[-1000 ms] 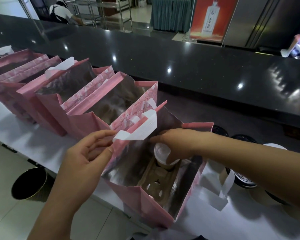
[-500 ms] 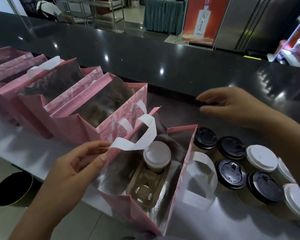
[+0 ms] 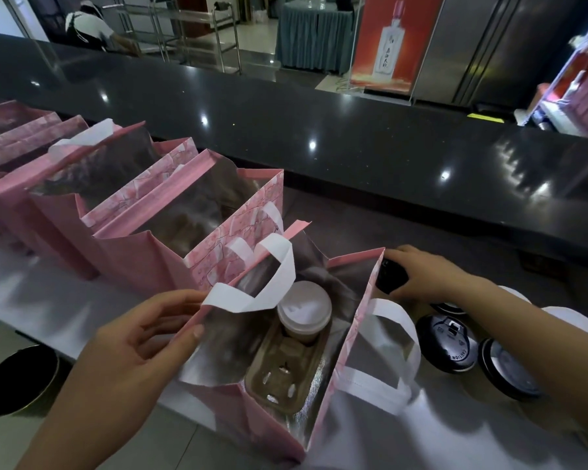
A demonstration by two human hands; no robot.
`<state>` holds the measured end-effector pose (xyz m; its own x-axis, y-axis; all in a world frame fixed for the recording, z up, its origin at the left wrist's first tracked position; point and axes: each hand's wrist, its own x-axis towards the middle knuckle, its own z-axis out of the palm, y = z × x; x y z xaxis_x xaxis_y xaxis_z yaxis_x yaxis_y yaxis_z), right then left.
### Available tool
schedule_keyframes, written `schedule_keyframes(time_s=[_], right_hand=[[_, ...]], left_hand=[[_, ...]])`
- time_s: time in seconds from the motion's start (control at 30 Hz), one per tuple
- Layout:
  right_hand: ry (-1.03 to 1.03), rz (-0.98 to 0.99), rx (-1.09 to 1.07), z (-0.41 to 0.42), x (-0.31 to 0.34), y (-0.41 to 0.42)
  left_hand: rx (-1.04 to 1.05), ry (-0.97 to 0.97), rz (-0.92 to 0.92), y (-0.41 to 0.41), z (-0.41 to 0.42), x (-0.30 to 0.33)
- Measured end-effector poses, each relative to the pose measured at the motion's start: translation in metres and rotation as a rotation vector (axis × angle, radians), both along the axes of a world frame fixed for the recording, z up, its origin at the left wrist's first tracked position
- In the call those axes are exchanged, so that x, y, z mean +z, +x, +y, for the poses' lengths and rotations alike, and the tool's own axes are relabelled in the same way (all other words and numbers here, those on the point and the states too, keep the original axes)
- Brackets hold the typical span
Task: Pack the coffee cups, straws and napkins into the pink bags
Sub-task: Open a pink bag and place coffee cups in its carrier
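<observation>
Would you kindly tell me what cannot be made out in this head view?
- Black-lidded cup: its body is hidden by the nearest pink bag and the right hand.
- Far pink bags: contents hidden by their walls, and cut off at the left edge.
- Straws, napkins: none discernible.

The open bag (image 3: pixel 333 351) is standing at the right end of a row of bags (image 3: pixel 143 239). Inside it a cup carrier (image 3: pixel 286 374) is lying, with one cup (image 3: pixel 304 310) sitting in its far slot. Right of the open bag, lidded cups (image 3: pixel 450 344) are standing together.
</observation>
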<state>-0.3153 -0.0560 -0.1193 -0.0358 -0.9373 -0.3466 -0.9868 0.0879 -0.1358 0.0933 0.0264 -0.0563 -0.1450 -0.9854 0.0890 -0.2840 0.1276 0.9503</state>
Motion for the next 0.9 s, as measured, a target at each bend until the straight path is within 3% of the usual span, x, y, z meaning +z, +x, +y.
schedule_keyframes(time_s=[0.17,0.63,0.77,0.9], right_hand=[[-0.105,-0.074,-0.016,0.004,0.001,0.005],[-0.74,-0.19,0.042,0.062,0.137,0.045],[-0.767,-0.343,0.179,0.083,0.171,0.072],[-0.623,-0.423,0.397,0.099,0.19,0.099]], left_hand=[[0.073,-0.089,-0.12,0.014,0.004,-0.002],[0.134,-0.096,0.003,0.015,0.0,-0.011],[0.16,-0.1,0.046,0.015,-0.003,-0.015],[0.148,-0.091,0.073,0.015,-0.003,-0.015]])
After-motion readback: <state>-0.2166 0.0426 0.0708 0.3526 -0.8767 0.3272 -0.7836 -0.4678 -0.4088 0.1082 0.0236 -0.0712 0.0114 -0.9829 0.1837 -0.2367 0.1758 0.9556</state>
